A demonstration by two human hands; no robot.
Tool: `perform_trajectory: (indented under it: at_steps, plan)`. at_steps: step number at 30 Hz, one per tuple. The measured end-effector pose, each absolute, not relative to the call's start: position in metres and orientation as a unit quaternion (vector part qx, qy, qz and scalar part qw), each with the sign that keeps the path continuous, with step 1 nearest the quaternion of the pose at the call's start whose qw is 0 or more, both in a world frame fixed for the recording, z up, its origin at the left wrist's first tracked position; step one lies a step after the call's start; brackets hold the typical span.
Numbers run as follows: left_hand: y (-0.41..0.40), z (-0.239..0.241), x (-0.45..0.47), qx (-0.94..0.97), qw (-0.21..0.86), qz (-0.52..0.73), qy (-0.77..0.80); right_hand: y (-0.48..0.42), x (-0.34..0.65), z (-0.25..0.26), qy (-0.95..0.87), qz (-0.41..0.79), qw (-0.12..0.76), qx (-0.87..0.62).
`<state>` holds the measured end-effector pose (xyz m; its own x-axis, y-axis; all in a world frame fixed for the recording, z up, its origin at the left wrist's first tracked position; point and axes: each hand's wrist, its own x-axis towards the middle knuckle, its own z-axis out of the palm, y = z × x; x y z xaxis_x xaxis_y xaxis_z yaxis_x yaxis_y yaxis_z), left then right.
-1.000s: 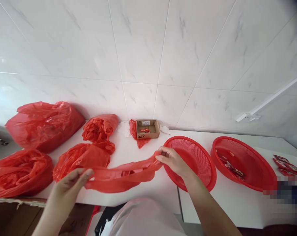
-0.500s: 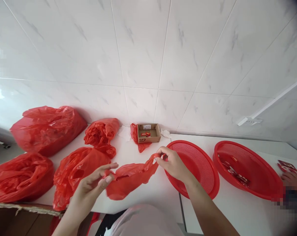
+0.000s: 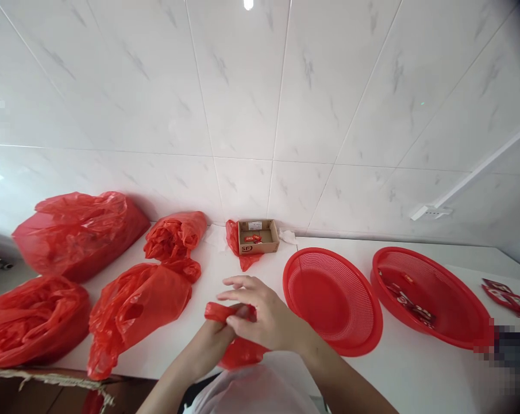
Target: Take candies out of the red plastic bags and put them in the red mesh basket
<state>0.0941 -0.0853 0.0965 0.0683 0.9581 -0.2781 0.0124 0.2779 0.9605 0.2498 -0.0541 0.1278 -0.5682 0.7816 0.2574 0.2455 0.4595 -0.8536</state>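
Hands meet at 6 o'clock, low centre of the head view, just in front of the body. Right hand (image 3: 264, 313) lies over the left hand (image 3: 214, 339); between them a red plastic bag (image 3: 236, 351) is gathered into a tight bundle. Right fingers pinch a bunched end at the top; left hand is mostly hidden under the right, appears closed around the bundle, grip not fully visible. Rest of the bag hangs crumpled below the hands, at the near edge of the white table (image 3: 415, 368).

Progress, judged from the present layout: bag is compressed to a small wad, not spread out; whether a knot or fold is finished cannot be told. Bundle is in hand, not set down.

Surroundings:
- 9 o'clock: four loose or stuffed red bags. Nearest one (image 3: 134, 305) lies flat and slack just beside the hands; crumpled one (image 3: 176, 236) behind it; two full ones (image 3: 76, 233) and (image 3: 31, 319) at far left.
- 12 o'clock: small cardboard box (image 3: 257, 237) against the tiled wall, a red packet inside, red plastic scrap beside it.
- 2 o'clock: empty red mesh basket (image 3: 332, 299), near the right hand, apart from it.
- 3 o'clock: second red basket (image 3: 432, 296) holding a few red packets; more packets (image 3: 505, 296) on the table at far right.
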Motion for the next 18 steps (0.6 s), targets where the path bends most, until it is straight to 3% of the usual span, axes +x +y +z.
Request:
perform_trajectory:
  at_steps: [3, 7, 18]
  plan:
    - [-0.083, 0.102, 0.085, 0.455, 0.631, 0.344, 0.525, -0.050, 0.264, 0.114, -0.748, 0.461, 0.318, -0.355]
    - [-0.080, 0.106, 0.078, 0.491, 0.605, 0.343, 0.525, -0.053, 0.276, 0.107, -0.711, 0.485, 0.344, -0.376]
    - [-0.083, 0.098, 0.075, 0.525, 0.605, 0.306, 0.515, -0.046, 0.262, 0.103, -0.768, 0.392, 0.356, -0.361]
